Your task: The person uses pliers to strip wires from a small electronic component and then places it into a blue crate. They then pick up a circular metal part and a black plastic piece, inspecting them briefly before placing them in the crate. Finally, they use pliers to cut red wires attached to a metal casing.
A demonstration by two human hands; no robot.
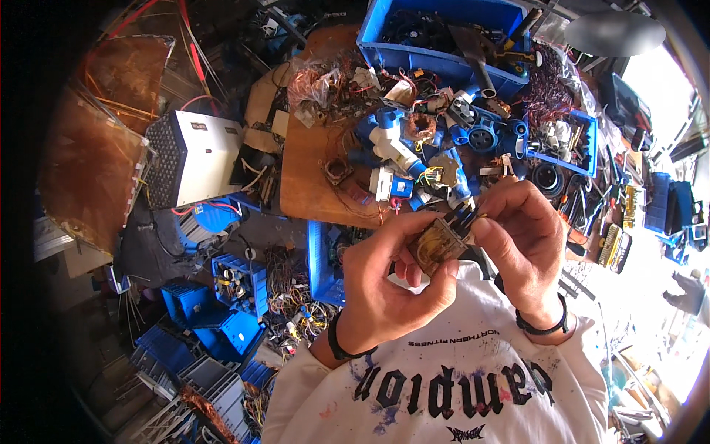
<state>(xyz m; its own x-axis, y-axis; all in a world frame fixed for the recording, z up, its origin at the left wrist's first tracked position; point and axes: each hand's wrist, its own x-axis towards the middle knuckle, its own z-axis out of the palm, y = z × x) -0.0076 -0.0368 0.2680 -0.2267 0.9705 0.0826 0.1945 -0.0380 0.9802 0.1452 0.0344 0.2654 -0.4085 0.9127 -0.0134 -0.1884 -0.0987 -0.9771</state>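
In front of my chest, my left hand [393, 285] grips a small square electrical part [438, 247] between thumb and fingers. The part has a yellow-brown body and dark prongs [463, 217] standing up from one side. My right hand [523, 240] is closed, its thumb and fingertips pinched together right beside the prongs. Whatever lies between those fingertips is too small to make out. Just beyond both hands, a pile of blue and white motor-like parts [392, 148] covers part of the wooden tabletop [303, 177].
A big blue bin [370, 55] of dark parts stands at the back, with a hammer-like tool [477, 55] across its edge. Farther right sits a smaller blue tray [592, 144]. At left are a white metal case [200, 152] and several blue crates [174, 348] among tangled wires [292, 296].
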